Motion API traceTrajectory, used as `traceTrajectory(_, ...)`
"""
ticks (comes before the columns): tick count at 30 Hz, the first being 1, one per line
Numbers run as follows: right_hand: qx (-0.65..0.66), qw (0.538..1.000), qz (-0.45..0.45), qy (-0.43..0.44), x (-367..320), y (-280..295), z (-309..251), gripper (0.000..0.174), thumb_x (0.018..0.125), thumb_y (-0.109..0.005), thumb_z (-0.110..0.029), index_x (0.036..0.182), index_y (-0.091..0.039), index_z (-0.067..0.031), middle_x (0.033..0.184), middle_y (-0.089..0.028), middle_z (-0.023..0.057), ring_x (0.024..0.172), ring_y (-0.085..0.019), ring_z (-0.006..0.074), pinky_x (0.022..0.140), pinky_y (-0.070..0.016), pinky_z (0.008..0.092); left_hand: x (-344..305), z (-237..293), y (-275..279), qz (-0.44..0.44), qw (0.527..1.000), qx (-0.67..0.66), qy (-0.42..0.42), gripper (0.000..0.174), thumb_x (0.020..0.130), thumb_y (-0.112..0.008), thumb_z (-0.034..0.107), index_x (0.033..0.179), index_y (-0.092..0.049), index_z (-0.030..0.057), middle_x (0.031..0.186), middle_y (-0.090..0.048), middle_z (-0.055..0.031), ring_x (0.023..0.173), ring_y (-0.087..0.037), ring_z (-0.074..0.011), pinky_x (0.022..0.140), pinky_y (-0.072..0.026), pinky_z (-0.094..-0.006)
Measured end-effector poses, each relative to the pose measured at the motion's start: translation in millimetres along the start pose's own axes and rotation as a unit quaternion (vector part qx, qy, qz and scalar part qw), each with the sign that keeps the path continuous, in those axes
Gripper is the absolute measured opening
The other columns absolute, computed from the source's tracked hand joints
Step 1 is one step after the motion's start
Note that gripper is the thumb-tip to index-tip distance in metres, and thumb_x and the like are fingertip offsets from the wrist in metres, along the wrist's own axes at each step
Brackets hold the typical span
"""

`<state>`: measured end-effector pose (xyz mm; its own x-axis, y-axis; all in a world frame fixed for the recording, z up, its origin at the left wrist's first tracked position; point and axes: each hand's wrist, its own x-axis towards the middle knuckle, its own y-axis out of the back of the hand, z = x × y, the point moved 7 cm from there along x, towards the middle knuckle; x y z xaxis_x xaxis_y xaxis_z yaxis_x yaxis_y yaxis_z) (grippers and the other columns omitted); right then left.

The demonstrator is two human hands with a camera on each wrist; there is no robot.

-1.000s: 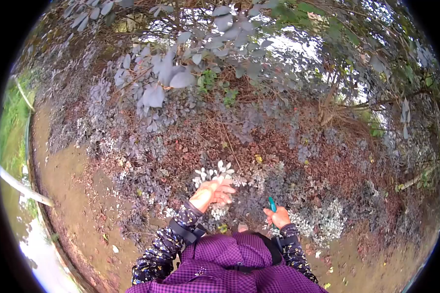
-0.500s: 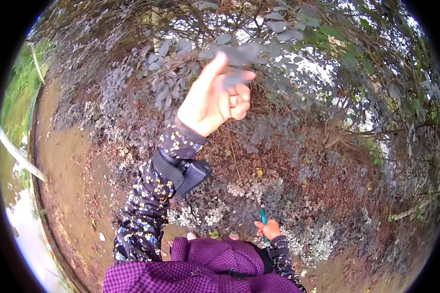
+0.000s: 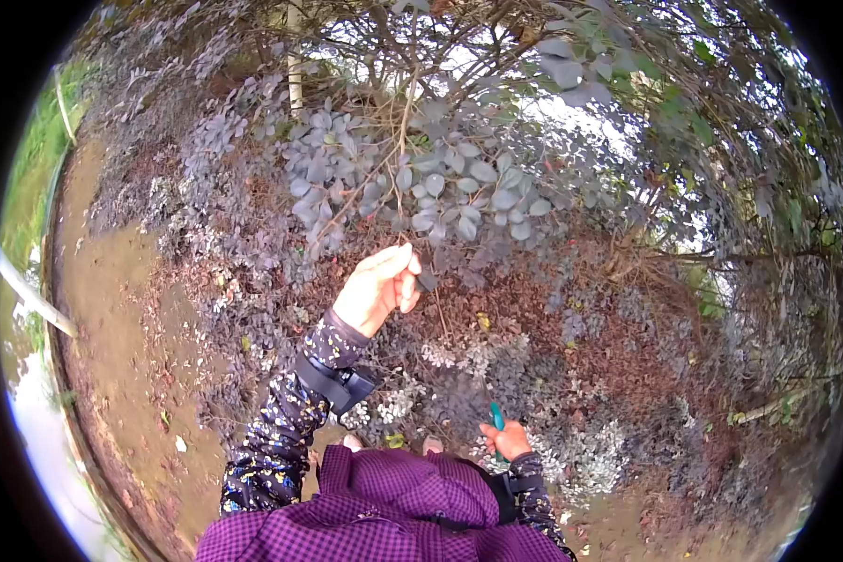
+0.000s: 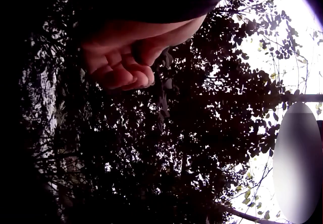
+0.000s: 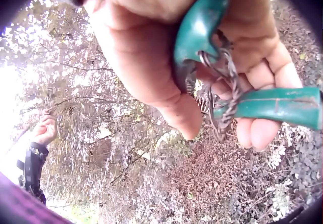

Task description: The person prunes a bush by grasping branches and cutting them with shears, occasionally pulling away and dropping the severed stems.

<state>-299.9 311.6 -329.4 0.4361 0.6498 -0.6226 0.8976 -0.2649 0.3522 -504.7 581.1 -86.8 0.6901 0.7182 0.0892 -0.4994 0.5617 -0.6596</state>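
Observation:
My left hand (image 3: 375, 292), raised in front of me, pinches the lower end of a thin branch (image 3: 402, 140) between thumb and fingers. Dark purple-grey leaves (image 3: 482, 172) spread out just above the fingertips. In the left wrist view the curled fingers (image 4: 118, 77) show against dim foliage, with small leaves beside the thumb. Low near my waist, my right hand (image 3: 509, 440) grips green-handled pruning shears (image 3: 496, 415). The right wrist view shows a green handle (image 5: 287, 105) across the fingers and twisted wire (image 5: 233, 90) joining the two handles; the blades are hidden.
Overhanging branches (image 3: 571, 70) fill the top of the head view. Low pale-leaved shrubs (image 3: 585, 459) and brown leaf litter (image 3: 534, 314) lie ahead. A dirt path (image 3: 122, 309) runs along the left, edged by a curb, with a pale pole (image 3: 36, 298) beyond it.
My left hand rose from the low shrubs to the overhead leaves, then came down with a branch pinched in it. The leafy branch now hangs lower. My right hand keeps holding the pruning shears low.

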Motion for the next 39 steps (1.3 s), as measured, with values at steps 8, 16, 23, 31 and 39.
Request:
traceTrajectory(8, 0.015, 0.999, -0.044, -0.007, 6, -23, -24, 0.026, 0.079, -0.069, -0.024, 0.071, -0.057, -0.002, 0.06, -0.057, 0.0037, 0.052, -0.053, 0.0116, 0.049, -0.0444, 0.0272, -22, -23, 65, 0.096, 0.995, 0.027, -0.007, 0.031, 0.094, -0.048, 0.027, 0.075, -0.055, 0.0037, 0.054, -0.05, -0.0025, 0.046, -0.047, -0.0137, 0.05, -0.0408, -0.026)
traceTrajectory(16, -0.045, 0.997, -0.06, 0.025, -5, -48, -53, 0.032, 0.079, -0.069, -0.027, 0.076, -0.061, 0.0033, 0.065, -0.061, 0.0066, 0.056, -0.058, 0.0138, 0.053, -0.047, 0.0285, -23, -28, 81, 0.103, 0.992, 0.075, 0.008, 0.031, 0.094, -0.048, 0.026, 0.074, -0.054, 0.0036, 0.053, -0.05, -0.0032, 0.046, -0.048, -0.0136, 0.048, -0.04, -0.0257)
traceTrajectory(23, -0.059, 0.991, -0.087, 0.088, -19, -64, -88, 0.024, 0.082, -0.066, -0.022, 0.078, -0.062, 0.0018, 0.062, -0.059, 0.0042, 0.056, -0.056, 0.0122, 0.054, -0.0452, 0.0264, -29, -37, 101, 0.131, 0.985, 0.102, 0.041, 0.03, 0.093, -0.049, 0.026, 0.073, -0.056, 0.0057, 0.053, -0.051, -0.0019, 0.046, -0.048, -0.0119, 0.046, -0.038, -0.0241)
traceTrajectory(31, 0.068, 0.932, -0.174, 0.309, -114, -76, -269, 0.041, 0.087, -0.06, -0.025, 0.113, -0.051, 0.0057, 0.08, -0.058, 0.0035, 0.07, -0.057, 0.0116, 0.066, -0.0468, 0.0255, -27, -61, 109, 0.111, 0.986, 0.095, 0.082, 0.03, 0.092, -0.051, 0.028, 0.07, -0.056, 0.0084, 0.05, -0.051, 0.0014, 0.041, -0.048, -0.0083, 0.04, -0.0362, -0.0215)
traceTrajectory(39, -0.09, 0.926, -0.051, 0.363, -78, -47, -367, 0.032, 0.084, -0.065, -0.028, 0.096, -0.055, -0.0002, 0.071, -0.055, -0.0007, 0.062, -0.051, 0.0077, 0.059, -0.0436, 0.0239, -26, -60, 112, 0.107, 0.988, 0.084, 0.066, 0.03, 0.092, -0.051, 0.027, 0.07, -0.056, 0.0082, 0.048, -0.05, 0.0009, 0.039, -0.047, -0.0084, 0.038, -0.0357, -0.021)
